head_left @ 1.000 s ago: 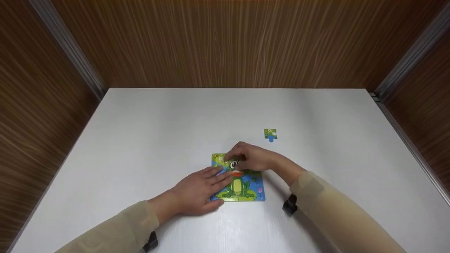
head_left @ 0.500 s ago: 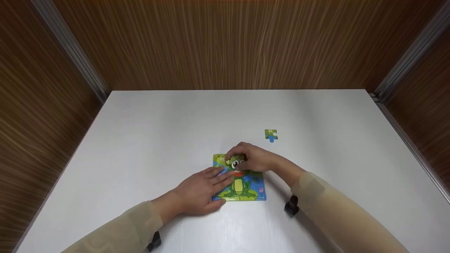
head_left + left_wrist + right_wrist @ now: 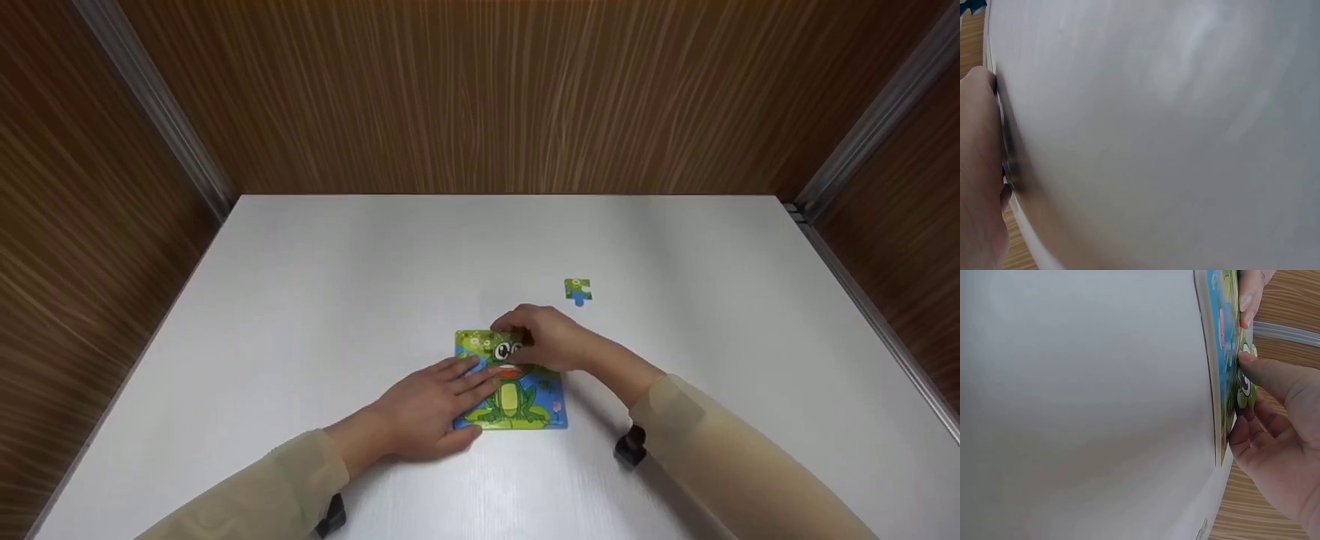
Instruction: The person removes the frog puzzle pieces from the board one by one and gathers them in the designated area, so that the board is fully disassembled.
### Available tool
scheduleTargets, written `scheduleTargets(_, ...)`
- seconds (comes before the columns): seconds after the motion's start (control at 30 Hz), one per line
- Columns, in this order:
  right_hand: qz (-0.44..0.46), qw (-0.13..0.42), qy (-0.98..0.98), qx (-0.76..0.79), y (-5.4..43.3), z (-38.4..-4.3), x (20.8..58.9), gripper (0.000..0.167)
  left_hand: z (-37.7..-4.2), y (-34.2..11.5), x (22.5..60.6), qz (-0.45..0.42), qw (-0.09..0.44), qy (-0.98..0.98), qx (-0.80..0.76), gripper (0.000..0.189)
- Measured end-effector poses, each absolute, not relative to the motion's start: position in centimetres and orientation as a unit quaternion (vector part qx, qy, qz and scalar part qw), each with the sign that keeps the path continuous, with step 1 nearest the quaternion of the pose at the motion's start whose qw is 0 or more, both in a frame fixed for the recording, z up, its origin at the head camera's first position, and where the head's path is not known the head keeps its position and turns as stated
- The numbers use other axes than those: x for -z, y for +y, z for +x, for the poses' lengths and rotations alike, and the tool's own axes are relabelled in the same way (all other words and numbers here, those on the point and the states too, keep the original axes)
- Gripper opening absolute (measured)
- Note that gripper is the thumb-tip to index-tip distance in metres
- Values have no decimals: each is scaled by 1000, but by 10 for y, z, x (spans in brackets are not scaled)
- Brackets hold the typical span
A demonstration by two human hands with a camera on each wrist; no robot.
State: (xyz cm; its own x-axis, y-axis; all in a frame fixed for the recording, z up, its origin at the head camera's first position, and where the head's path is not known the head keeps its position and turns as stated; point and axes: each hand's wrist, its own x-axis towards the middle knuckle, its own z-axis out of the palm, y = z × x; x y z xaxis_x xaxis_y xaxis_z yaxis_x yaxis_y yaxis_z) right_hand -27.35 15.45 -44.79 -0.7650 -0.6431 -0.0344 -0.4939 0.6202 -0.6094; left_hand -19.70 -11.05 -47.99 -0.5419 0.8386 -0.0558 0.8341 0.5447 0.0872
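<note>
A square frog jigsaw puzzle (image 3: 547,409) lies on the white table. My left hand (image 3: 420,412) rests flat on its left side with the fingers spread. At the upper part of the puzzle, my right hand (image 3: 551,337) pinches a puzzle piece (image 3: 1246,382) printed with the frog's eye. In the right wrist view this piece stands tilted up from the puzzle surface, thumb on its printed face and fingers behind. The hand hides the puzzle's upper right corner. In the left wrist view, only the edge of the left hand (image 3: 979,169) shows.
A loose green and blue puzzle piece (image 3: 577,289) lies on the table (image 3: 375,262) beyond the right hand. Wood-grain panels (image 3: 480,97) stand at the back and both sides of the table.
The right hand's fingers have shifted slightly right, uncovering more of the puzzle's upper left. My left hand stays in place on the puzzle. The view has tilted a little.
</note>
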Motion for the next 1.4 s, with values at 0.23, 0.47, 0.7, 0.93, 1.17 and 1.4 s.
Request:
scheduleTargets(0.23,-315,107,901,279,161,-270,446,44,-198,-109,479,472,47,879,-46,70)
scheduleTargets(0.47,-300,120,900,292,165,-270,447,45,-198,-108,473,465,53,882,-44,70)
scheduleTargets(0.7,-325,115,894,286,168,-271,450,46,-198,-106,470,464,52,884,-33,69)
scheduleTargets(0.93,-334,125,889,287,173,-273,451,48,-199,-103,466,472,39,880,-35,67)
scheduleTargets(1.17,-342,119,888,284,173,-274,454,43,-199,-101,467,482,38,875,-44,67)
scheduleTargets(1.4,-348,113,885,289,174,-274,453,39,-201,-101,470,482,42,873,-57,66)
